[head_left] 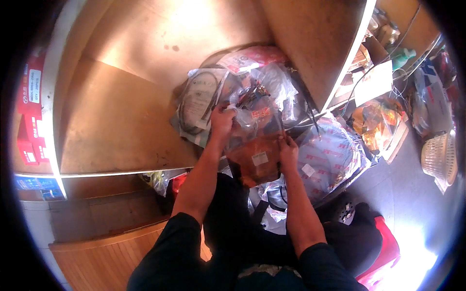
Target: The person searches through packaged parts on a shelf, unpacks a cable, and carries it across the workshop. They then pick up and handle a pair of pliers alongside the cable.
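A clear plastic bag (272, 167) with red print and a small white label hangs between my two hands, above my lap. My left hand (223, 122) is closed around crumpled plastic at its upper left. At the right edge of this bag, my right hand (288, 153) pinches the plastic between thumb and fingers. Dark thin pieces show near the bag's top; what they are I cannot make out. Just beyond my left hand lies a flat clear packet (200, 97) with a coiled dark cable and a printed sheet, on a pile of plastic bags (279, 89).
The pile rests in a wooden shelf compartment (121, 116). Red boxes (31, 116) stand at the left. A large printed plastic package (325, 155) lies right of my hands. Farther right are an orange-filled bag (376, 121) and a white basket (438, 157). A red stool (386, 247) is at lower right.
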{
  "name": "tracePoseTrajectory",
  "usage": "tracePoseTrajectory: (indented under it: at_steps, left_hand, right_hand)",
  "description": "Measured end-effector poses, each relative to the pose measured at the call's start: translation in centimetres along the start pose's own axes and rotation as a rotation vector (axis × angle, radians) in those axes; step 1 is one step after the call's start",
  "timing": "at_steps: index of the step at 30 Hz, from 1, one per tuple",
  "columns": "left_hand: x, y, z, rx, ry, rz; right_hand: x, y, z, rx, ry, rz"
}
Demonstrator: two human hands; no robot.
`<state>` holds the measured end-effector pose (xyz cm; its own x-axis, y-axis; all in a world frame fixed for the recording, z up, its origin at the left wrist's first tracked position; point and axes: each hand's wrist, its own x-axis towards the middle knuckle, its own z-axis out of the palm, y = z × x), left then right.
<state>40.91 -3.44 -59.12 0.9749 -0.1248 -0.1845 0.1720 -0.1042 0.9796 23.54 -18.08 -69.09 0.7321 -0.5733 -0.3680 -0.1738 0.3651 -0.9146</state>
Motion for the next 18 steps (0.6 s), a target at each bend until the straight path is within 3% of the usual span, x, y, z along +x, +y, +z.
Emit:
tracePoseTrajectory:
  at_steps: [4,7,11,13,18]
  left_hand:
    - [-1.7,4.0,0.0,0.029,0.036,-0.09]
    - [-2.3,5.0,-0.5,-0.366,0.057,-0.038]
    - [-1.1,3.1,-3.1,-0.301,0.073,-0.084]
    - [-1.6,3.3,-1.8,-0.384,0.146,-0.015]
    - [-1.8,1.5,-2.8,-0.095,0.273,0.101]
  right_hand:
    - [0.1,-0.2,-0.1,0.015,-0.087,0.098]
    - [0.0,1.2,0.7,0.065,-0.044,0.138]
    - [-0.5,2.2,1.9,0.171,-0.042,0.079]
    - [-1.9,-1.3,2.6,0.439,-0.052,0.164]
    - [-1.3,-1.6,1.3,0.227,-0.119,0.2]
